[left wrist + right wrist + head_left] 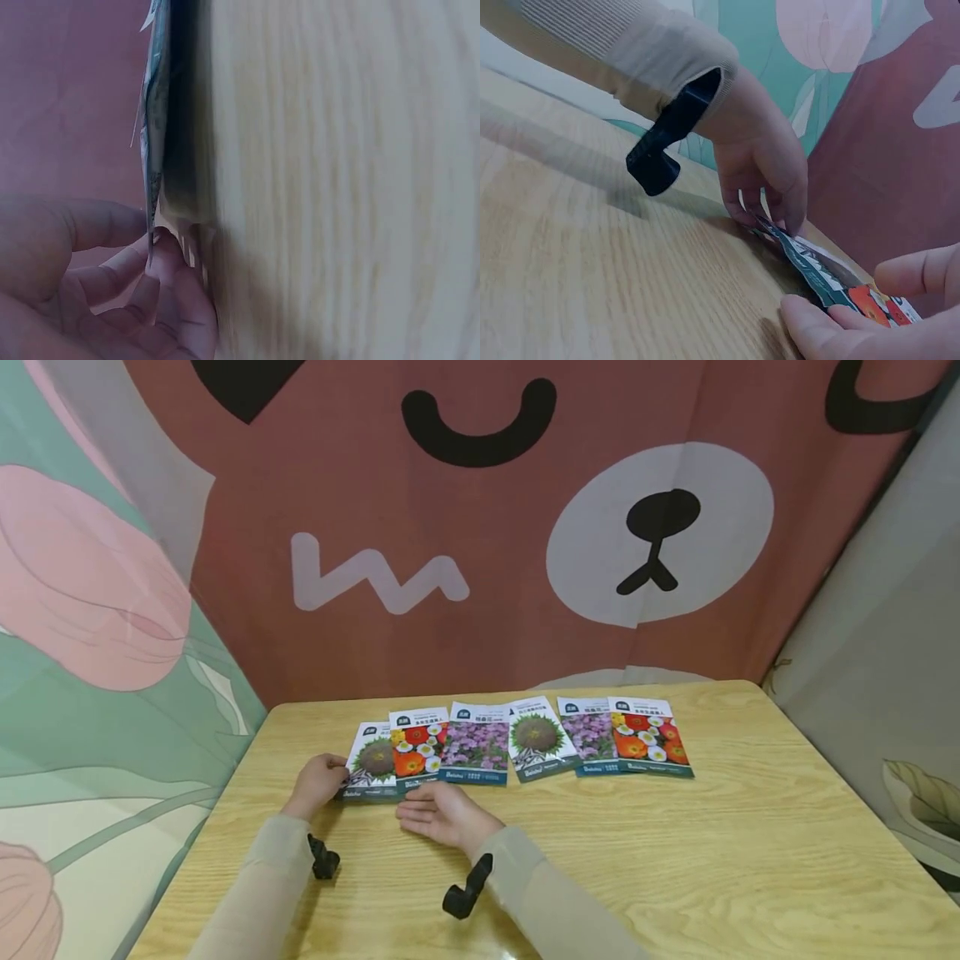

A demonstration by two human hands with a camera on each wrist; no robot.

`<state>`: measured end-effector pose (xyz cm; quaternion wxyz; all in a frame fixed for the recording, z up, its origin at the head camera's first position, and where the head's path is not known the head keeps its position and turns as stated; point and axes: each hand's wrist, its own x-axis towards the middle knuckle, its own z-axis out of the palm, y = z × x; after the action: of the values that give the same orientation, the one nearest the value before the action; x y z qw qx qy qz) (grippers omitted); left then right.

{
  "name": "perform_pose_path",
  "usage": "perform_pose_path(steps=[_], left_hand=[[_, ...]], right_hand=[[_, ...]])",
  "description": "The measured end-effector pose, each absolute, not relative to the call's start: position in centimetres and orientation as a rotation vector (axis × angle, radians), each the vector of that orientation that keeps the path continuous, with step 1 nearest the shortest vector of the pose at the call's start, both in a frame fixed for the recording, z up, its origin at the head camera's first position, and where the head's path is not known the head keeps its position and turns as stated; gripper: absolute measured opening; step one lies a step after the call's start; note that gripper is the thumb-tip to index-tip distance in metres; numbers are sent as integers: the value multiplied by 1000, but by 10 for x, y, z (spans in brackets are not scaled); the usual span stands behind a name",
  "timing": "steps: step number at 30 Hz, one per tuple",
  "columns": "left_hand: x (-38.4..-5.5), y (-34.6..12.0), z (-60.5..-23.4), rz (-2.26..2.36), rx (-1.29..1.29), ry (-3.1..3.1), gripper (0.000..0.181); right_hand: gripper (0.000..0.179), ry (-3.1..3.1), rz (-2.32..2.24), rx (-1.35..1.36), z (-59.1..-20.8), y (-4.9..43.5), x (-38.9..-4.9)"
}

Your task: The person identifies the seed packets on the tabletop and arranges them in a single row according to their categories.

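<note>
Several flower seed packets lie in an overlapping row on the wooden table. My left hand [318, 785] pinches the left edge of the leftmost packet, a spiky green plant packet [372, 762], between thumb and fingers. In the left wrist view that packet [155, 112] appears edge-on, lifted a little off the wood at the pinched end. My right hand [446, 817] is at the lower edge of the poppy packet [418, 750] beside it, fingers extended and thumb apart. The right wrist view has these fingertips [806, 315] right at the packets' front edge.
Rightward in the row are a purple flower packet [476, 743], a second spiky plant packet [538, 737], another purple one [587, 737] and another poppy packet [651, 739]. The wooden table [675, 860] ends at a printed curtain [487, 643]. Each wrist carries a black camera mount [468, 887].
</note>
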<state>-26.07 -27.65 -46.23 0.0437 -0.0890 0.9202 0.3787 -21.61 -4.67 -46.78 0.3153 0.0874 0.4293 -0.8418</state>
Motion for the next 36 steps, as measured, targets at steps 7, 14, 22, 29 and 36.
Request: perform_pose_path(steps=[7, 14, 22, 29, 36], left_hand=[[-261, -278, -465, 1246, -354, 2760, 35], [-252, -275, -463, 1378, -398, 2713, 40], [-239, -271, -458, 1671, -472, 2633, 40], [-225, -266, -452, 1863, -534, 2537, 41], [-212, -263, -445, 1930, -535, 2525, 39]], right_hand=[[46, 1081, -2268, 277, -471, -51, -212], [44, 1096, -2280, 290, -474, -51, -211], [41, 1119, -2283, 283, -477, -52, -210], [43, 1128, -2265, 260, -479, -49, -209], [43, 1077, -2247, 259, -480, -47, -205]])
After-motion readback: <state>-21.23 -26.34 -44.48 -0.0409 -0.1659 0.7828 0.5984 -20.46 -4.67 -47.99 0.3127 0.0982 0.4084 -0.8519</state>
